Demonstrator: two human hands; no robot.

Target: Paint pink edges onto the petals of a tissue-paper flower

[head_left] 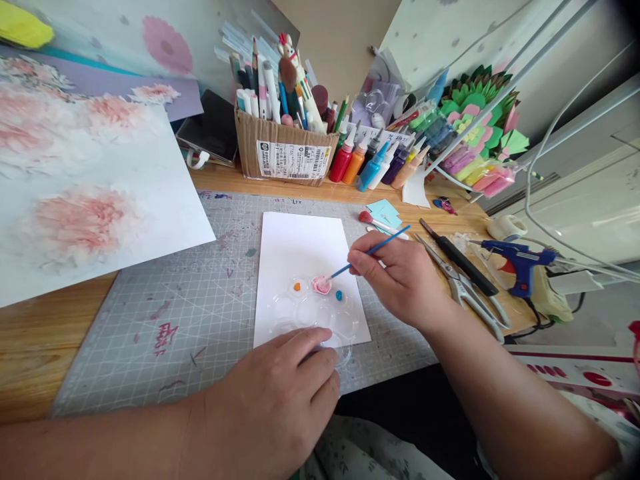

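My right hand (405, 280) grips the thin blue brush (387, 241), which slants leftward to pink paint (321, 286) in the clear plastic palette (284, 307), near the worktop's (215, 179) front edge, partly under my half-open left hand (280, 387).

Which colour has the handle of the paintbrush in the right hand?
Blue, seen in the head view: the paintbrush handle.

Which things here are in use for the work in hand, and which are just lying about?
In use:
- blue brush, in the right hand
- clear palette, under the left hand
- pink paint
- white paper, beneath the palette

Lying about:
- scissors
- glue gun
- tape roll
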